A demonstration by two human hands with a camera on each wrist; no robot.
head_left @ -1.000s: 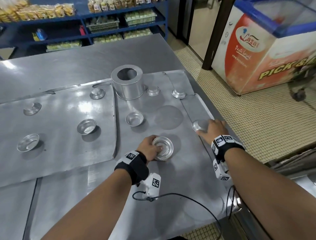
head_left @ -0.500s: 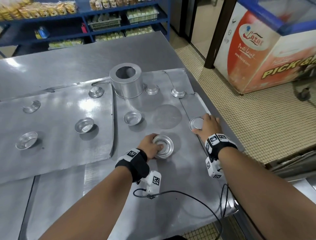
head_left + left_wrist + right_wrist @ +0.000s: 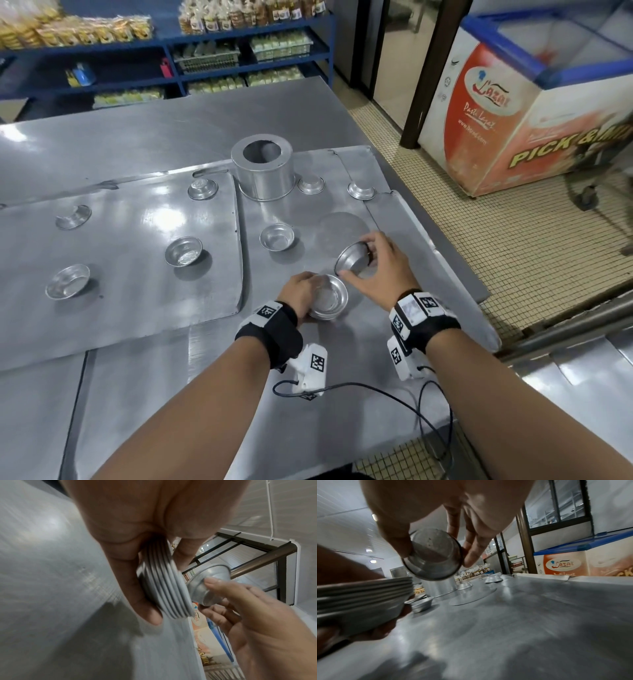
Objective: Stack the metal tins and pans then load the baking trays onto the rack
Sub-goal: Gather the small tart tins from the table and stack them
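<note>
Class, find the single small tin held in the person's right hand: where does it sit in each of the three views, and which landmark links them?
Head: single tin right of centre, tilted, just beyond the stack of tins.
Left wrist: single tin right of centre, beside the stack.
Right wrist: single tin upper centre, mouth toward camera.
Shared landmark: the stack in the left hand.

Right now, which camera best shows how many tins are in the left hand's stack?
The left wrist view: the stack is edge-on in the left hand, its nested rims separately visible. The head view shows only the top tin's opening; the right wrist view shows blurred rims at its edge.
</note>
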